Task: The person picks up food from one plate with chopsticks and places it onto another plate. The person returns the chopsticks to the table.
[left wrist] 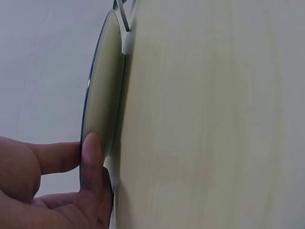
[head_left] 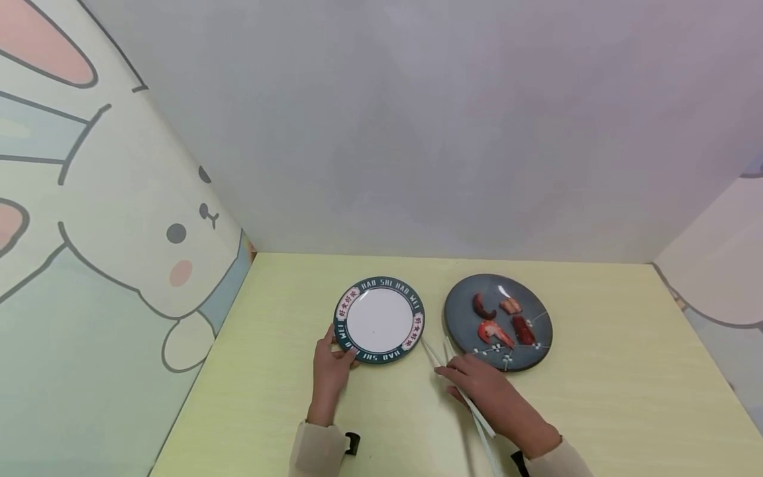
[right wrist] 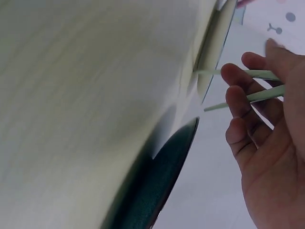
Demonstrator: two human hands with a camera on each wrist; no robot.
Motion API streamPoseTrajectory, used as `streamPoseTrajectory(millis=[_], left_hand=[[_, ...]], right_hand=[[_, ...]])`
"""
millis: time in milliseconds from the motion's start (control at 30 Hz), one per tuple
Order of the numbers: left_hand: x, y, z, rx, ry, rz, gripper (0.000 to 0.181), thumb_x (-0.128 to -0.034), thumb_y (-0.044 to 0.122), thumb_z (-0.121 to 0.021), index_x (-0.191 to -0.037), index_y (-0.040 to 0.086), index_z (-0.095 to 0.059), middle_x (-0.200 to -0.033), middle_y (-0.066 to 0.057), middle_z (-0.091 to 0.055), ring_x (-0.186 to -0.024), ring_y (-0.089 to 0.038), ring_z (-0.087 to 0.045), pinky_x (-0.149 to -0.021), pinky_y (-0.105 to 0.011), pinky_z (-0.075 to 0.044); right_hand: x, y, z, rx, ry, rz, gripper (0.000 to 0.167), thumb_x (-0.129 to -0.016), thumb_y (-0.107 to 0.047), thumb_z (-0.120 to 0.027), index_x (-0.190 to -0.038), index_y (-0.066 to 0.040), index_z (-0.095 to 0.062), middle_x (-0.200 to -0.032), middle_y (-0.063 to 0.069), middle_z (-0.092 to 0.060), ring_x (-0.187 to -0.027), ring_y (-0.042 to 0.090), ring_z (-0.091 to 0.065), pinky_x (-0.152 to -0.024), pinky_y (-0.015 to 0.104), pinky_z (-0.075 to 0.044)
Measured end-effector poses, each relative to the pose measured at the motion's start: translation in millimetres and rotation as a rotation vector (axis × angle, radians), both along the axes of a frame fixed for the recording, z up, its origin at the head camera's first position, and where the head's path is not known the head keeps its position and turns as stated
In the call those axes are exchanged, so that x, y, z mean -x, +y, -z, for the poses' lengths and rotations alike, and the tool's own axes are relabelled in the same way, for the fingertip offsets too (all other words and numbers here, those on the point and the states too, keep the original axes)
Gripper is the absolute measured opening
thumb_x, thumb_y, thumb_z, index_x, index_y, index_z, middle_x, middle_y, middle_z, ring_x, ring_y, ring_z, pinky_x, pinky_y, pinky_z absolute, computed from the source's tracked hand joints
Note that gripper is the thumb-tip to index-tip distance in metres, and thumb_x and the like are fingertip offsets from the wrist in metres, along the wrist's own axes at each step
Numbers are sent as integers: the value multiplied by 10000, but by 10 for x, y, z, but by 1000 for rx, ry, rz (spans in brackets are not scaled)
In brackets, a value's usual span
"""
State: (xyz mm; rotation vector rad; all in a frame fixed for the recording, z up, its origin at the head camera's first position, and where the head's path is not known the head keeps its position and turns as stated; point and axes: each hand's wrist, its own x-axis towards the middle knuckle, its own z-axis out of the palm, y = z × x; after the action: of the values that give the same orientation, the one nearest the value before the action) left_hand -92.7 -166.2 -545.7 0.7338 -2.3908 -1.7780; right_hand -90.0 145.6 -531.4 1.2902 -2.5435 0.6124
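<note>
My left hand [head_left: 332,368] pinches the near left rim of a round white plate [head_left: 379,318] with a dark green lettered border. In the left wrist view, thumb and fingers grip the edge of this plate [left wrist: 104,86]. A pair of pale green chopsticks [head_left: 484,424] is held in my right hand [head_left: 485,391], tips slightly spread between the two plates. Just beyond that hand lies a dark grey-blue plate [head_left: 463,318] with white blossoms. It bears a shrimp [head_left: 495,333], a curved dark red piece [head_left: 481,307], a small streaky meat slice [head_left: 510,305] and a dark red oblong piece [head_left: 523,330].
Both plates stand on a pale yellow tabletop [head_left: 608,371]. A plain grey wall [head_left: 417,132] rises behind it. Side walls with cartoon rabbit prints [head_left: 131,218] border it on left and right.
</note>
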Motion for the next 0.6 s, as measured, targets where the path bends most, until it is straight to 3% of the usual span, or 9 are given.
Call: streamPoseTrajectory(millis=[133, 300, 600], left_hand=[[0, -3, 6, 1, 2, -3, 790, -954, -105, -660, -1639, -50, -270, -1350, -264, -464, -933, -233, -640, -700, -281, -621], [-7, -1, -3, -6, 4, 0, 794, -949, -115, -655, -1637, -58, -264, -1344, -270, -459, -937, -240, -638, -699, -279, -620], [-9, 1, -2, -13, 21, -1, 793, -938, -148, -645, -1632, -68, -269, -1332, -272, -462, -903, -232, -654, -681, -277, -619]], right_hand=[[-32, -24, 65, -52, 37, -18, 401, -853, -100, -842, -1240, -130, -740, -1024, -37, -647, -909, 139, -601, -770, 325, -568], [-83, -93, 134, -90, 30, -76, 345, -777, -17, -839, -1079, -157, -746, -937, -56, -623, -822, 103, -541, -698, 238, -516], [-130, -130, 157, -135, 36, -113, 282, -841, -11, -796, -1078, -157, -750, -979, -54, -641, -864, 101, -545, -732, 235, -523]])
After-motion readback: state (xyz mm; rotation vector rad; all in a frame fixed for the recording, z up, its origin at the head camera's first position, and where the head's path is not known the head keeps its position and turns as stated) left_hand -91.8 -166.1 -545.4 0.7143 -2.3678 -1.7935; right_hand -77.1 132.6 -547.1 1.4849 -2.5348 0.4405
